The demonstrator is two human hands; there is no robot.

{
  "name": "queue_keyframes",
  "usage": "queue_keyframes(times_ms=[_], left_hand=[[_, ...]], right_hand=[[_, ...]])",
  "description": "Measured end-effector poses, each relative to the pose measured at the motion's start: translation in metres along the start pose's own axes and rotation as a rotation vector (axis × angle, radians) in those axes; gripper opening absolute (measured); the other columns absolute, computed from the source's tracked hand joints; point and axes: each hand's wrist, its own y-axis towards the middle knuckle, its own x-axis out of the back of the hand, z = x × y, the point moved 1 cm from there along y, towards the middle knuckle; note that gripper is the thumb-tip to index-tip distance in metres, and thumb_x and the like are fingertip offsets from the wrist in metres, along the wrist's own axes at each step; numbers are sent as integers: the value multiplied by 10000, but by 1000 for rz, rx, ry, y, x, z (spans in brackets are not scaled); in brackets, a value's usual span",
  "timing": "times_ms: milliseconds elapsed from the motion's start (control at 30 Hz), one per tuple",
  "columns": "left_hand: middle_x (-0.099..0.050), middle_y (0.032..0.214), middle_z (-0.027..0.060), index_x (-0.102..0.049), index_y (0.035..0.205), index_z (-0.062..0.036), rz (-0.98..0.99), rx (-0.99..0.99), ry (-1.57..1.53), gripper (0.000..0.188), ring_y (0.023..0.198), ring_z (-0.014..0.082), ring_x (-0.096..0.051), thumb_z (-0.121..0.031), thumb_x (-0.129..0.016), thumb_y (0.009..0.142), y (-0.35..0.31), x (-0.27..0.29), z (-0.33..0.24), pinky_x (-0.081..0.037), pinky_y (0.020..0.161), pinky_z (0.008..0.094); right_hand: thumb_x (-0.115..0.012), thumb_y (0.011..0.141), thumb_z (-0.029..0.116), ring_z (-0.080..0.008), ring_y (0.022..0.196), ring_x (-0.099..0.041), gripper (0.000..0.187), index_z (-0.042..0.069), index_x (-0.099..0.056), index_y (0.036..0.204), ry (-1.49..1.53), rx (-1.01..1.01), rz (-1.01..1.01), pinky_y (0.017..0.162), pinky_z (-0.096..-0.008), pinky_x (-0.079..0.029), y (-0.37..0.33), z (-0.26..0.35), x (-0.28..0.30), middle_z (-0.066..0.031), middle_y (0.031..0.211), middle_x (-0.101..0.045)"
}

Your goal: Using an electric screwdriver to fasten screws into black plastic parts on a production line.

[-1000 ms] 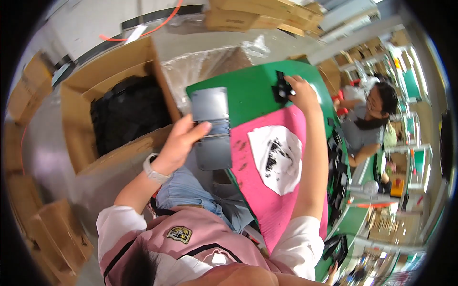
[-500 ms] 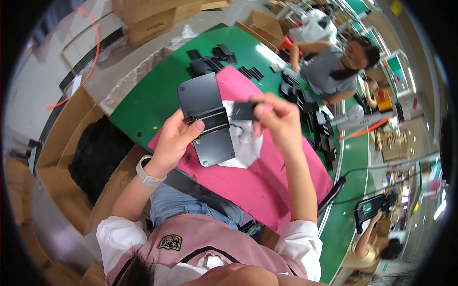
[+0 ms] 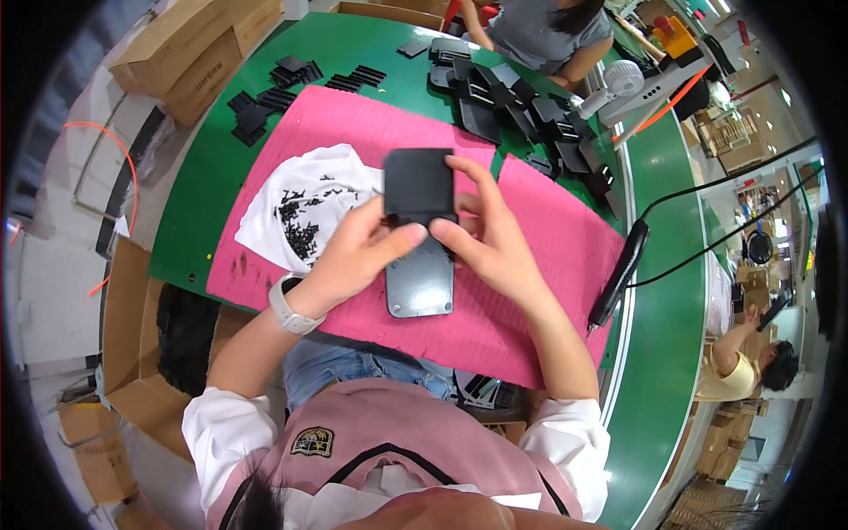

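Both hands hold a black two-panel hinged stand (image 3: 420,281) upright over the pink mat (image 3: 344,115). Its upper panel is matte and its lower panel shiny. My left hand (image 3: 367,247) grips the left edge, thumb over the middle joint. Opposite it, my right hand (image 3: 486,243) holds the right edge, thumb at the joint and index finger at the upper corner. The fingers hide part of the joint. Left of my hands, a white cloth (image 3: 265,216) carries a pile of tiny black parts (image 3: 302,234), too small to name.
Several black plates (image 3: 252,115) lie on the green table (image 3: 208,168) at far left; more black stands (image 3: 481,115) are heaped at far right. A black corded screwdriver (image 3: 621,274) rests at the mat's right edge. An open carton (image 3: 128,353) stands at left. A co-worker (image 3: 548,35) sits opposite.
My right hand, earlier apart with a small dark plate, has come onto the stand's right edge; that plate no longer shows separately. The view has shifted, showing more of the cloth and its tiny parts.
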Motion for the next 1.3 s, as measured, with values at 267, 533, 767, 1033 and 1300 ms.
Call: queue_keyframes(times_ms=[267, 533, 767, 1033, 1300], left_hand=[[-561, 819, 125, -607, 835, 4, -431, -477, 1346, 70, 773, 307, -563, -41, -606, 781, -11, 49, -30, -451, 680, 381], [-552, 798, 96, -615, 832, -4, -413, -212, 1495, 147, 729, 269, -560, -60, -689, 718, -40, 90, -33, -443, 638, 348], [-549, 750, 94, -585, 771, -26, -503, -218, 1507, 97, 712, 275, -573, -74, -667, 748, -31, 84, -32, -441, 614, 362], [-551, 764, 137, -578, 831, 2, -536, -346, 1370, 42, 681, 306, -557, -39, -582, 841, -26, 92, -38, -432, 607, 353], [-496, 753, -2, -547, 877, 8, -380, -74, 378, 189, 657, 80, -461, -156, -499, 957, -10, 78, -28, -390, 611, 218]], right_hand=[[-629, 843, 76, -97, 528, -550, 594, 86, -334, 1358, -30, -378, -140, 459, -232, -407, -50, -21, 32, -52, 708, -581], [-668, 803, 194, -188, 554, -608, 428, 71, -532, 1191, -536, -263, -181, 553, -299, -471, -49, -21, 26, -89, 651, -580], [-691, 779, 171, -176, 643, -610, 403, 57, -570, 1147, -729, -143, -370, 576, -292, -475, -68, -13, 36, -98, 817, -617], [-597, 815, 494, -339, 769, -638, 565, 41, -560, 1150, -1765, -480, -1004, 654, -419, -507, -143, -12, 132, -153, 901, -652], [-669, 695, 410, -380, 808, -631, 524, -36, -593, 960, -1111, -736, -844, 732, -419, -495, -137, -57, 193, -220, 824, -648]])
